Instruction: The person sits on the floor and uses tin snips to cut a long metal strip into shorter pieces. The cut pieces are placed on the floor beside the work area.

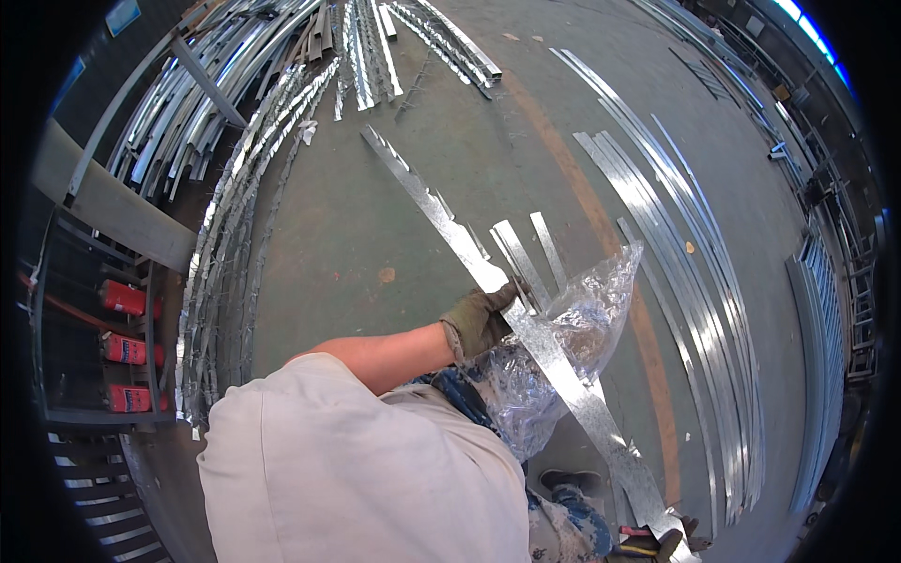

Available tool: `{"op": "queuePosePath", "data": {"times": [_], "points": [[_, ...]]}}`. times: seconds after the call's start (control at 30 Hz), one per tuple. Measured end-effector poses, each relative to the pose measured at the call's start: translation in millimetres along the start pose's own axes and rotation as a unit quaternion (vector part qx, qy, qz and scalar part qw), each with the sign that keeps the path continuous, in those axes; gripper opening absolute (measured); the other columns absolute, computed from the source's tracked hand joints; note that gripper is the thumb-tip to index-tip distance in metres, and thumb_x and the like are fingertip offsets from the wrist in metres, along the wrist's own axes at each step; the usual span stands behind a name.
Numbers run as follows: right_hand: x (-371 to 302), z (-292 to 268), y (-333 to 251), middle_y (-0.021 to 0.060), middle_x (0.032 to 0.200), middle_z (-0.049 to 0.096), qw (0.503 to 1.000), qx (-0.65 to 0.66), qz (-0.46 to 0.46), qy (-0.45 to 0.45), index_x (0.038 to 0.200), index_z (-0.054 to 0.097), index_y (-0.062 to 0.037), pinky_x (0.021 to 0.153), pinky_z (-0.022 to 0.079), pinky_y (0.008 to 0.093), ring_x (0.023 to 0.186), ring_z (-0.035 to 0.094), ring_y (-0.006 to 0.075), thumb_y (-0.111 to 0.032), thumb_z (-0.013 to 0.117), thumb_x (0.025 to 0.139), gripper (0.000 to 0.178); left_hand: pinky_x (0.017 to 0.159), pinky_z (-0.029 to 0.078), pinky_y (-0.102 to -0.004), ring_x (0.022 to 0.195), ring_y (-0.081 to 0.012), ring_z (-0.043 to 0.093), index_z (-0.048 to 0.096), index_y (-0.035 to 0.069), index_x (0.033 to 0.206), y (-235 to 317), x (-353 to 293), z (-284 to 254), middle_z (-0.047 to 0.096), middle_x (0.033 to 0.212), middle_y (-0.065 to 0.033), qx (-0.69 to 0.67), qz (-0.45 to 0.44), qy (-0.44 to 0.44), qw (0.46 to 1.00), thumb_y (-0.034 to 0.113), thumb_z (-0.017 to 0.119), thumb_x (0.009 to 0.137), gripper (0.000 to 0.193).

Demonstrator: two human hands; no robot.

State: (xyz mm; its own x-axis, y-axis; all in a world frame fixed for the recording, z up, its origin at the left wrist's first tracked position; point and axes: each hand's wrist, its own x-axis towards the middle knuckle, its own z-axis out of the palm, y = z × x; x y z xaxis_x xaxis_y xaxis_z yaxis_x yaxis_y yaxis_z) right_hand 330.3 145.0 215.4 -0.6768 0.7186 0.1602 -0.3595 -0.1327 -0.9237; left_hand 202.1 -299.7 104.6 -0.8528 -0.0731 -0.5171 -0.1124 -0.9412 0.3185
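Observation:
My left hand, in a worn olive-green work glove, is closed round the edge of a long, shiny sheet-metal strip. The strip slants from the upper middle down to the lower right, and cut tabs stick out along its edge. At the bottom right my right hand, in a dark glove, grips the strip's near end; its fingers are partly hidden. Beside it shows a tool with red and yellow handles; whether the hand holds it is unclear. A crumpled clear plastic bag hangs under the strip, against my legs.
Short metal pieces lie beyond the strip. Long flat strips rest on the floor to the right, near an orange floor line. Jagged cut strips lie at left, beside a rack with red fire extinguishers. Metal profiles are stacked far left.

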Motion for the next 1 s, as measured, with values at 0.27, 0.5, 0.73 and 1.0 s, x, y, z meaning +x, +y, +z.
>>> {"op": "queuePosePath", "data": {"times": [0.27, 0.5, 0.73, 1.0], "points": [[-24.7, 36.9, -3.7, 0.0194, 0.158, 0.062, 0.999, -0.048, 0.013, -0.023, 0.182, 0.021, -0.0167, 0.121, 0.051, 0.0512, 0.138, 0.065, 0.0327, -0.02, 0.073, 0.107, 0.092, 0.108, 0.064, -0.0509, 0.114, -0.0299, 0.077, 0.071, 0.003, 0.132, 1.5, 64.5, -69.1, 0.078, 0.122, -0.0117, -0.023, -0.032, 0.054, 0.998, 0.019, 0.064, 0.116, 0.023], [-26.7, 50.5, 40.6, 0.0202, 0.106, 0.079, 0.99, -0.089, 0.082, -0.068, 0.15, 0.058, 0.0128, 0.097, 0.061, 0.0407, 0.096, 0.077, 0.0261, -0.024, 0.06, 0.115, 0.051, 0.113, 0.063, -0.0504, 0.116, -0.0306, 0.077, 0.074, -0.001, 0.13, 39.3, 132.9, -126.1, 0.079, 0.124, -0.014, -0.055, -0.033, -0.058, 0.996, 0.017, 0.075, 0.102, 0.033], [-15.1, 59.2, 76.9, 0.0214, 0.138, 0.072, 0.987, 0.053, 0.136, -0.062, 0.16, 0.051, 0.0051, 0.111, 0.059, 0.0457, 0.125, 0.072, 0.0308, -0.003, 0.075, 0.105, 0.061, 0.11, 0.065, -0.0506, 0.117, -0.0364, 0.079, 0.071, -0.002, 0.129, 49.5, 168.5, -153.0, 0.08, 0.125, -0.0205, -0.027, -0.092, 0.04, 0.995, 0.015, 0.072, 0.105, 0.03], [-6.1, 59.4, 96.8, 0.0199, 0.135, 0.074, 0.978, 0.095, 0.177, -0.061, 0.158, 0.055, 0.0027, 0.111, 0.061, 0.0454, 0.126, 0.072, 0.0315, 0.001, 0.076, 0.103, 0.058, 0.108, 0.065, -0.0482, 0.117, -0.0346, 0.078, 0.071, 0.0, 0.129, 48.7, 149.3, -140.1, 0.079, 0.128, -0.0181, 0.276, -0.004, 0.247, 0.929, 0.024, 0.082, 0.104, 0.037]]}}
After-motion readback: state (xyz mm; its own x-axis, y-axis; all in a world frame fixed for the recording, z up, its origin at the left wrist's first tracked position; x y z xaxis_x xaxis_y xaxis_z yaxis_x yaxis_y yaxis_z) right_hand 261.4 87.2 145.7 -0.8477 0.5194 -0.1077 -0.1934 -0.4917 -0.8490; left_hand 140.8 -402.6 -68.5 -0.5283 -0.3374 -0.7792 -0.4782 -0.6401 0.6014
